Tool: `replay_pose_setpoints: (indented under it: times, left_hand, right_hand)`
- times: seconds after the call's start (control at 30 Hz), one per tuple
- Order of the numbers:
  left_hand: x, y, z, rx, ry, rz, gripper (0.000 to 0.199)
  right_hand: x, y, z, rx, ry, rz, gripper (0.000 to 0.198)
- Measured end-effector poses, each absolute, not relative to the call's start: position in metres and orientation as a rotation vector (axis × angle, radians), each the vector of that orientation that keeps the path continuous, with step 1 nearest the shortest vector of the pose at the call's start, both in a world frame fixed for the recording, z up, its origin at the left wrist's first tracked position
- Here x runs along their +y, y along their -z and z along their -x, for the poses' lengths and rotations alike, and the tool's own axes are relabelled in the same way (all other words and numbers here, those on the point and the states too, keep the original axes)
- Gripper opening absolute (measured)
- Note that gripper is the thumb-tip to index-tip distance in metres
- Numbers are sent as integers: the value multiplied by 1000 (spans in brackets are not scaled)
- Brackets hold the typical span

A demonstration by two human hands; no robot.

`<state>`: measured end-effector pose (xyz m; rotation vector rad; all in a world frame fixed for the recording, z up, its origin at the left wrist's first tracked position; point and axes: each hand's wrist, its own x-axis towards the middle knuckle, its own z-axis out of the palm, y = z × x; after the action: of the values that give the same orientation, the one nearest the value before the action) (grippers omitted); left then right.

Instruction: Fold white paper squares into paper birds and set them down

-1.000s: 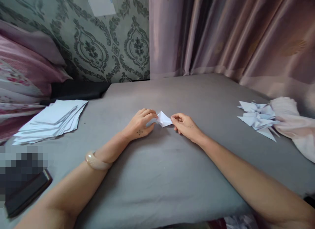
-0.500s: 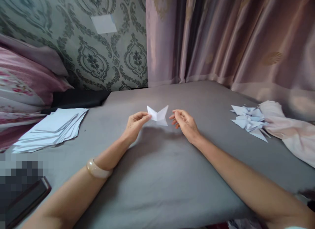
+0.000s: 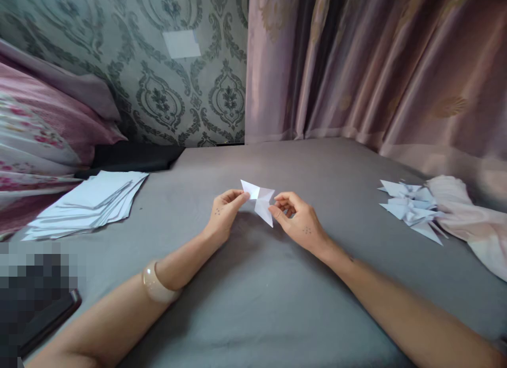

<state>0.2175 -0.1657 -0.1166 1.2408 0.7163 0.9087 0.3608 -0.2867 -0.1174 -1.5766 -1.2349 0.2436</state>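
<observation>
Over the middle of the grey cloth, the folded white paper had swung, one point now angled nearer. The left hand pinched it; the right hand, narrowly parted, had closed in, contact unclear, apparently putting another flap within reach.

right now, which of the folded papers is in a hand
The folded paper at the centre, pinched in the left hand. The other folded papers lie piled at the right, by the pale cloth, with no hand on them.
</observation>
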Motion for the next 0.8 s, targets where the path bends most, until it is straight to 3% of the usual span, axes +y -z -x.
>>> replay_pose_setpoints:
  times: [0.27,0.53,0.8]
  left_hand:
    - [-172,120,-217,697,-877,-1512,27]
    - [-168,118,-216,741,-1022,-1684,25]
    - [-170,120,-214,796,-1109,-1999,17]
  right_hand:
    - [-279,125,-362,-1103,-448,1519,25]
    - [-284,112,-356,-857,-930,1462,37]
    - [-282,117,-357,-1021,-731,1352,32]
